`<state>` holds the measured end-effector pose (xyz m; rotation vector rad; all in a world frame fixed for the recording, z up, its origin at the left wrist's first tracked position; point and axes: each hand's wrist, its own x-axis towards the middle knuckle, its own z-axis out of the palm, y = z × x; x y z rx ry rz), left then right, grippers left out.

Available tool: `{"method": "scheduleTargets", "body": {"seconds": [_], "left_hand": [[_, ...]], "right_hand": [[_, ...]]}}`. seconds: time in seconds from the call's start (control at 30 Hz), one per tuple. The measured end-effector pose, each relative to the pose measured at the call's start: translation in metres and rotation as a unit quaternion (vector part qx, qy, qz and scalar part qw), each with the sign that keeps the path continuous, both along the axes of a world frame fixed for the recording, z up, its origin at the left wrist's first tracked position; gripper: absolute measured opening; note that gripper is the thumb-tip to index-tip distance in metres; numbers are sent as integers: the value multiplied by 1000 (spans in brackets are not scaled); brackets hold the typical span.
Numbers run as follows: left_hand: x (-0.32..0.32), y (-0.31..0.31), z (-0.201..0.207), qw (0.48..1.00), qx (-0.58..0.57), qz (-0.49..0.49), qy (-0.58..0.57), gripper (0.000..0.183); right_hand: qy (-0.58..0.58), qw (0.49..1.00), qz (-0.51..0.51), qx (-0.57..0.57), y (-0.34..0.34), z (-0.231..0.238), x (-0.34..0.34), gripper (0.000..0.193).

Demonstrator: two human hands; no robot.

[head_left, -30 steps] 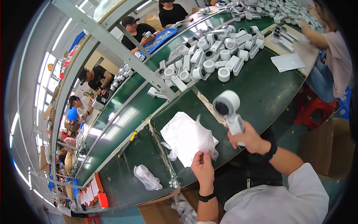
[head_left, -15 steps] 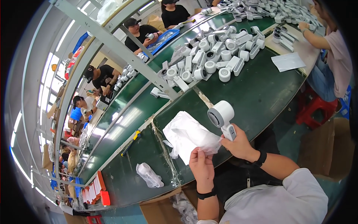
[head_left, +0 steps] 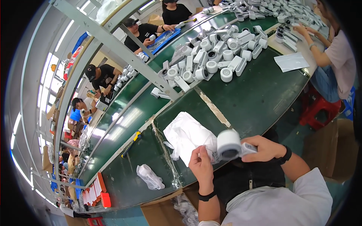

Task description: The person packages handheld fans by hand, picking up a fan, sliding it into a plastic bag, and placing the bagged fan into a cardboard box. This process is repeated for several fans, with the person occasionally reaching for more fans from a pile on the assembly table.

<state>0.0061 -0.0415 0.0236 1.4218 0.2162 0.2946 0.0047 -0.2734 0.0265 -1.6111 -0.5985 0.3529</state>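
Observation:
A white and grey handheld fan [head_left: 229, 143] lies sideways in my right hand [head_left: 265, 149], which is closed around its short handle. The fan's round head points left, close to my left hand [head_left: 201, 165]. With thumb and fingers pinched, my left hand holds the edge of a thin clear plastic bag [head_left: 212, 147]. Beneath and beyond that edge spreads a pile of white plastic bags [head_left: 186, 132] on the green table [head_left: 245, 101]. The fan head partly covers the bag's right side, so whether it enters the bag I cannot tell.
A heap of handheld fans [head_left: 226, 49] covers the far table. To the left lie a yellow-black utility knife [head_left: 132, 143] and a crumpled clear bag [head_left: 150, 177]. An open cardboard box [head_left: 162, 213] stands below the near edge. A metal frame post [head_left: 124, 56] crosses at left. Co-workers sit around.
My right hand has tipped the fan from upright to sideways and brought it lower, toward my left hand. The left hand stays pinched on the bag's edge.

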Motion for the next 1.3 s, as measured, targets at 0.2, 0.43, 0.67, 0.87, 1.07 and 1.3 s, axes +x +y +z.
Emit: {"method": "scheduleTargets", "body": {"seconds": [0.2,0.43,0.67,0.87,1.07,1.3], "left_hand": [[7,7,-3,995,54,-75,-21,11],[4,22,6,986,83,-133,-61,12],[-4,1,10,927,338,-20,-161,10],[3,2,-4,880,389,64,-266,9],[-10,1,2,910,343,-83,-218,9],[-26,-17,19,850,353,-276,-276,14]], "right_hand": [[84,984,94,-130,0,23,7,93],[67,974,166,-137,11,12,23,67],[129,990,-45,16,44,-32,4,69],[283,951,-79,97,58,-6,-2,70],[301,930,-114,180,62,3,4,70],[-36,958,-244,147,77,-46,15,67]]}}
